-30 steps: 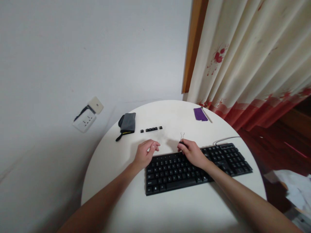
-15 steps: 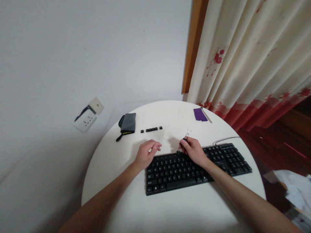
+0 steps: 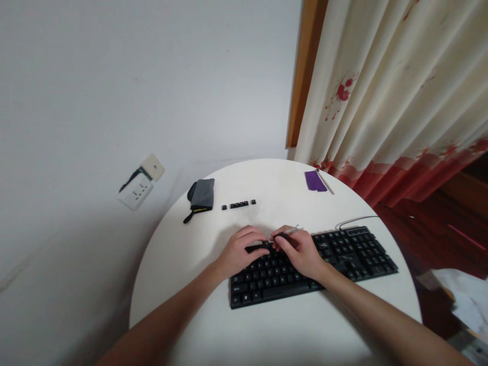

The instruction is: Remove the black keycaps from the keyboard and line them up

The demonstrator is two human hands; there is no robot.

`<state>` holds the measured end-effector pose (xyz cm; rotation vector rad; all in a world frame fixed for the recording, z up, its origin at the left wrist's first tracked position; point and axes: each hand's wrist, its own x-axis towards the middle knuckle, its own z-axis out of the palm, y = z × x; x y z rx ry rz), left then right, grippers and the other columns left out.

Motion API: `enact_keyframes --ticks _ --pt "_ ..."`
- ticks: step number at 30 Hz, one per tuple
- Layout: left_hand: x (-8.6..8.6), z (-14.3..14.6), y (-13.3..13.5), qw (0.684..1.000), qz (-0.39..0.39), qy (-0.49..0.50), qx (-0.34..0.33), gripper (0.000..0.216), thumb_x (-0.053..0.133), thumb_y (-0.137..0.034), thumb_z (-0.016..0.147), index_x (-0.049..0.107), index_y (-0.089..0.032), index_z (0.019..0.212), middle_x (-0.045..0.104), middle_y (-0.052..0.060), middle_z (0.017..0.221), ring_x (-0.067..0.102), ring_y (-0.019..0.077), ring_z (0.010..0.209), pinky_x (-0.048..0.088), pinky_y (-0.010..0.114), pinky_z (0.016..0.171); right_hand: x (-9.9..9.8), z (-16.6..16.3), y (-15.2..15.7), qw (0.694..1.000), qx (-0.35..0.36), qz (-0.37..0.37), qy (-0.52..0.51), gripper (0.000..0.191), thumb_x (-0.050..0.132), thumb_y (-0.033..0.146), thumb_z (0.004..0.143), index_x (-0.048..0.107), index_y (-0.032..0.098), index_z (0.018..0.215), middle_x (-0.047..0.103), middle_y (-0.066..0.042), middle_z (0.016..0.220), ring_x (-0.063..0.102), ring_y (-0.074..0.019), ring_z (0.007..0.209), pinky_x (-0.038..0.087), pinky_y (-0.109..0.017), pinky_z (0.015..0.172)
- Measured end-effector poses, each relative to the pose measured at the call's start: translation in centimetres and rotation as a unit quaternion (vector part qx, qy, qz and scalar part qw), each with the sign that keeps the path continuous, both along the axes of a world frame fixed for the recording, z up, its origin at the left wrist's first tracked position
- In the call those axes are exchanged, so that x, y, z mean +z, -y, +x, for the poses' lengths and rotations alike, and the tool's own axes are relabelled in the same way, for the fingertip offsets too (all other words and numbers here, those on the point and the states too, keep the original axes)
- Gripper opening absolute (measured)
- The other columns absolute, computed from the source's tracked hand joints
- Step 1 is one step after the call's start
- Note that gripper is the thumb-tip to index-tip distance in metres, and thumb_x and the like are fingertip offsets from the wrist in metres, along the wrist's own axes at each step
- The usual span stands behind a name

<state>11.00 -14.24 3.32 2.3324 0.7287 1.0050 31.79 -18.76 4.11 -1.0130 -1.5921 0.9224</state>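
Note:
A black keyboard lies across the round white table. My right hand pinches a small binder clip over the keyboard's top key row, its wire handles pointing right. My left hand rests on the keyboard's upper left corner, fingers curled down onto the keys and touching the right hand's fingertips. A short row of loose black keycaps lies on the table beyond the hands.
A grey and black pouch sits at the table's far left. A purple cloth with a thin stick beside it lies at the far right. The keyboard cable curls behind. A wall socket and curtains surround.
My left hand has moved right from the bare table onto the keyboard's corner. My right hand has lowered and tipped the clip from upright to flat against the top key row.

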Motion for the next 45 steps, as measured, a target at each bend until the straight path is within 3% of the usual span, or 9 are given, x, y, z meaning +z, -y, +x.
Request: enact_keyframes --ticks 4,8,14,20,26,31,36,40,45 --pt "-0.2 0.1 0.1 1.000 0.016 0.002 0.007 0.013 0.067 -0.026 0.088 0.070 -0.018 0.098 0.071 0.009 0.092 0.066 0.0201 0.087 0.056 0.036 0.081 0.3 0.0 0.0 0.998 -0.004 0.032 0.051 0.018 0.053 0.029 0.096 0.068 0.020 0.091 0.069 -0.005 0.087 0.065 -0.0197 0.086 0.050 -0.033 0.084" --pt "-0.4 0.2 0.2 1.000 0.022 -0.011 -0.001 0.016 0.065 -0.023 0.089 0.068 -0.020 0.104 0.072 0.007 0.093 0.066 0.0202 0.089 0.055 0.038 0.084 -0.1 -0.1 -0.2 0.999 -0.001 -0.001 0.053 0.016 0.052 0.029 0.096 0.065 0.020 0.095 0.069 -0.005 0.090 0.064 -0.0197 0.090 0.048 -0.033 0.087" --pt "-0.2 0.2 0.0 0.996 0.077 -0.015 -0.034 0.016 0.058 -0.015 0.092 0.069 -0.021 0.103 0.072 0.007 0.097 0.065 0.0199 0.091 0.054 0.038 0.086 -0.8 -0.2 -0.3 0.998 -0.003 -0.044 0.045 0.020 0.048 0.033 0.098 0.062 0.020 0.093 0.066 -0.002 0.084 0.061 -0.0173 0.078 0.048 -0.030 0.078" --pt "0.2 0.1 0.2 0.993 0.098 -0.037 -0.050 0.026 0.055 -0.014 0.094 0.067 -0.022 0.114 0.069 0.008 0.102 0.062 0.0196 0.093 0.055 0.036 0.083 -0.4 -0.2 -0.2 0.999 -0.004 -0.038 0.039 0.020 0.048 0.033 0.099 0.062 0.020 0.090 0.061 0.000 0.077 0.058 -0.0164 0.074 0.046 -0.027 0.073" --pt "0.4 0.2 0.4 0.993 0.094 -0.056 -0.045 0.019 0.057 -0.017 0.094 0.069 -0.022 0.107 0.067 0.009 0.103 0.062 0.0199 0.094 0.054 0.036 0.085 0.1 -0.4 0.0 0.999 0.011 -0.018 0.044 0.021 0.047 0.030 0.099 0.060 0.020 0.086 0.062 -0.001 0.080 0.058 -0.0161 0.078 0.045 -0.027 0.078" --pt "0.4 0.2 0.4 0.992 0.105 -0.046 -0.050 0.014 0.060 -0.019 0.093 0.070 -0.020 0.102 0.069 0.008 0.098 0.063 0.0190 0.092 0.054 0.035 0.084 0.0 -0.3 0.0 0.998 0.005 -0.028 0.050 0.020 0.044 0.027 0.100 0.059 0.020 0.088 0.059 0.000 0.075 0.056 -0.0152 0.071 0.045 -0.027 0.072" --pt "0.0 0.2 -0.1 0.993 0.113 0.018 -0.004 0.011 0.066 -0.018 0.089 0.070 -0.019 0.099 0.071 0.007 0.091 0.065 0.0183 0.085 0.055 0.033 0.079 0.4 0.3 -0.2 0.995 -0.058 0.048 0.070 0.020 0.044 0.024 0.099 0.055 0.020 0.083 0.060 -0.005 0.094 0.057 -0.0188 0.092 0.043 -0.033 0.087" --pt "0.1 0.2 -0.2 0.993 0.108 0.042 0.026 0.015 0.071 -0.020 0.085 0.070 -0.018 0.100 0.072 0.007 0.090 0.065 0.0186 0.085 0.055 0.034 0.079 0.6 0.7 -0.2 0.995 0.000 0.060 0.080 0.021 0.037 0.018 0.101 0.058 0.020 0.100 0.061 -0.006 0.096 0.058 -0.0183 0.091 0.045 -0.033 0.085" --pt "0.1 0.2 -0.2 0.991 0.113 0.067 0.029 0.020 0.076 -0.022 0.080 0.067 -0.018 0.098 0.072 0.005 0.086 0.064 0.0181 0.080 0.055 0.034 0.076 0.3 0.5 -0.1 0.987 0.039 0.084 0.128 0.018 0.051 0.019 0.096 0.063 0.021 0.111 0.062 -0.006 0.095 0.059 -0.0191 0.089 0.048 -0.033 0.082"
